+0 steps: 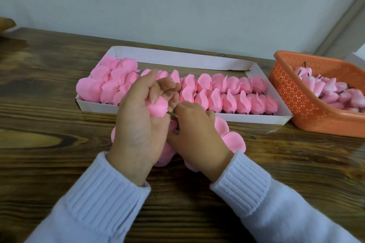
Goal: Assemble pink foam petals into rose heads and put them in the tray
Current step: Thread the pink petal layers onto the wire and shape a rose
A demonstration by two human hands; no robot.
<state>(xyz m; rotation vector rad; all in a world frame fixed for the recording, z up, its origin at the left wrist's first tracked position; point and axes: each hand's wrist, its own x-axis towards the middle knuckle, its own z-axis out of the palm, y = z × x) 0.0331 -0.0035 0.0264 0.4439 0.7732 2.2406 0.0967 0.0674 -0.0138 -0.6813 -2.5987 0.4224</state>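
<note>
My left hand (141, 124) grips a pink foam rose bud (158, 107) whose thin green stem (172, 114) pokes out toward my right hand (194, 134). The right hand's fingers curl at the stem's tip, over a flat pink petal piece (231, 138) that lies on the table beneath both hands. Behind them stands a white cardboard tray (177, 57) holding two rows of several finished pink rose heads (227, 92). Much of the petal piece is hidden by my hands.
An orange perforated plastic basket (296, 100) at the right holds several pink buds with dark stems (331, 90). The dark wooden table (49, 124) runs back to a pale wall. A brown object (6, 23) shows at the far left edge.
</note>
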